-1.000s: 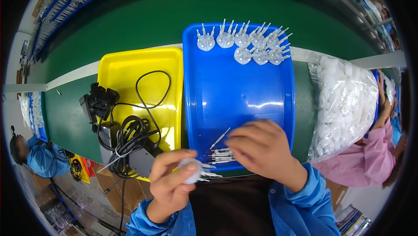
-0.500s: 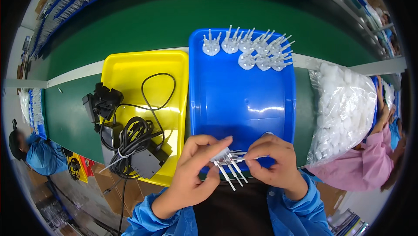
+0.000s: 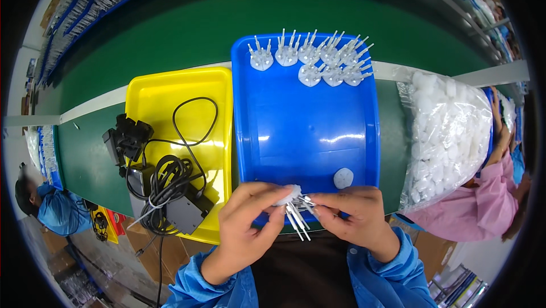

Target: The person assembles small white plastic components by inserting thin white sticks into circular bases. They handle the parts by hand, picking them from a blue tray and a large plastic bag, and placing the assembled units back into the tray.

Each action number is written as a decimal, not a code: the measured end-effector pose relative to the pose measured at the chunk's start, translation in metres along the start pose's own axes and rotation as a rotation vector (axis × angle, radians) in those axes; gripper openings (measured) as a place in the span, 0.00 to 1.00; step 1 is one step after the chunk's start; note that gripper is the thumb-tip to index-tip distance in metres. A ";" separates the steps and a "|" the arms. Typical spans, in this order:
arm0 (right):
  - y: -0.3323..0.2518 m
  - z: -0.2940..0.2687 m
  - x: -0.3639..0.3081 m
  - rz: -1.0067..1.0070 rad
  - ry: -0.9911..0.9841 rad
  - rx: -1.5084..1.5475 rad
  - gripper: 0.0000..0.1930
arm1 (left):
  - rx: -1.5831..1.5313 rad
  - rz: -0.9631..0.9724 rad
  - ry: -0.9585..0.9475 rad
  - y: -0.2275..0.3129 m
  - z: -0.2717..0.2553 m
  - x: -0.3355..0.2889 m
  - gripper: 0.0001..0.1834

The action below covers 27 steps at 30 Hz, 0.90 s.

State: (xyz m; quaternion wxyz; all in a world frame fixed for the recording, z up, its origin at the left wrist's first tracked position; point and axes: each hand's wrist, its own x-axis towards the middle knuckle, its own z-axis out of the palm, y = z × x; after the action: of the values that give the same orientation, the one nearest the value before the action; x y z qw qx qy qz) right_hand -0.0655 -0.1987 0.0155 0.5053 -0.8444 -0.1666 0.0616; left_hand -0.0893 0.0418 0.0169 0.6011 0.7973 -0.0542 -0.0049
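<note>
Here both hands pinch one small white plastic disc (image 3: 289, 194) over the near rim of the blue tray (image 3: 296, 131): left hand (image 3: 242, 231) holds it, right hand (image 3: 355, 217) grips its thin pins (image 3: 297, 220). A loose pinch could bend pins or drop them off the tray's edge.

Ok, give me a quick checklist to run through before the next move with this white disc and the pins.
1. White disc gripped by left hand: ok.
2. Right hand on the pins: ok.
3. Pins fully seated in the disc: cannot tell.
4. Free space in the blue tray: ok.
5. Spare disc within reach in the tray: ok.
6. Finished pieces upright along the far edge: ok.
</note>
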 end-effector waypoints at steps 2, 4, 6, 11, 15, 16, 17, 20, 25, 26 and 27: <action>-0.003 0.003 0.004 -0.016 -0.004 -0.034 0.11 | 0.035 -0.004 -0.006 0.002 0.000 -0.002 0.21; -0.004 0.002 0.006 -0.042 -0.003 -0.089 0.10 | 0.056 0.028 -0.002 0.002 0.001 -0.001 0.21; -0.004 0.002 0.008 -0.080 -0.002 -0.162 0.09 | 0.067 0.093 0.012 0.000 0.001 0.003 0.21; -0.009 0.007 0.006 -0.122 0.072 -0.309 0.10 | 0.293 0.149 -0.027 0.000 0.005 0.000 0.21; -0.011 0.008 0.004 -0.200 0.104 -0.432 0.11 | 0.350 0.143 -0.033 0.003 0.007 -0.002 0.22; -0.010 0.009 0.004 -0.220 0.101 -0.432 0.11 | 0.266 0.083 -0.025 0.001 0.008 -0.004 0.22; -0.011 0.008 0.004 -0.239 0.101 -0.432 0.11 | 0.182 0.026 -0.017 -0.001 0.008 -0.006 0.23; -0.011 0.009 0.004 -0.283 0.098 -0.428 0.13 | 0.073 -0.087 -0.007 0.003 0.009 -0.011 0.23; -0.005 0.012 0.007 -0.308 0.060 -0.364 0.14 | 0.124 -0.084 -0.005 0.010 0.009 -0.014 0.22; -0.005 0.011 0.006 -0.309 0.060 -0.368 0.14 | 0.133 -0.075 -0.022 0.010 0.007 -0.013 0.22; -0.005 0.011 0.005 -0.311 0.059 -0.373 0.14 | 0.142 -0.065 -0.037 0.009 0.004 -0.012 0.22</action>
State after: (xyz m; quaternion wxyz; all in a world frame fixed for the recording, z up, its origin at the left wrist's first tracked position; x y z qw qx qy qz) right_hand -0.0651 -0.1852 0.0150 0.3488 -0.8888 -0.2882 -0.0733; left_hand -0.1022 0.0364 0.0240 0.5414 0.8391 -0.0396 -0.0355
